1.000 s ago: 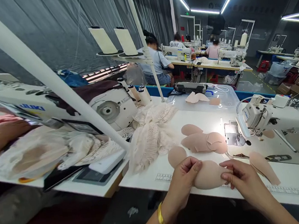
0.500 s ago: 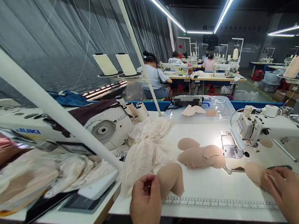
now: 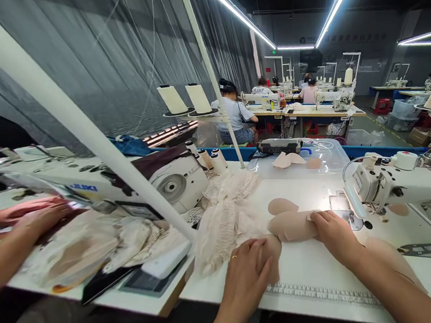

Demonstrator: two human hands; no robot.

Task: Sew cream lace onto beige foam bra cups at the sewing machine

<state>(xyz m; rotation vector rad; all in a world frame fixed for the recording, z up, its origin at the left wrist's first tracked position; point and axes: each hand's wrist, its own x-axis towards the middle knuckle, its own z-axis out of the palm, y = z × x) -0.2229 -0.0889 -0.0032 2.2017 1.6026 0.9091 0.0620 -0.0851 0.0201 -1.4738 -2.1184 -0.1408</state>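
Observation:
Beige bra cup pieces lie on the white sewing table. My left hand [image 3: 248, 272], with a ring on one finger, is bent over a beige bra cup [image 3: 276, 262] near the front edge, its fingers together and partly hiding the cup. My right hand [image 3: 335, 234] reaches left, its fingertips closed on the right end of stacked beige bra cups [image 3: 292, 226]. Just behind that stack lies a single rounded cup [image 3: 282, 206]. Another beige piece [image 3: 392, 256] lies partly under my right forearm.
A sewing machine [image 3: 399, 190] stands right, its needle area lit. Cream lace fabric [image 3: 224, 216] is heaped left of the cups. A measuring tape [image 3: 325, 296] runs along the front edge. A slanting white pole [image 3: 97, 146] crosses the left; beyond it another person's hands [image 3: 43, 217] work at a machine.
My right hand has left the piece at the right and moved left onto the stacked cups. My left hand has turned over its cup, knuckles up. The view has shifted slightly left.

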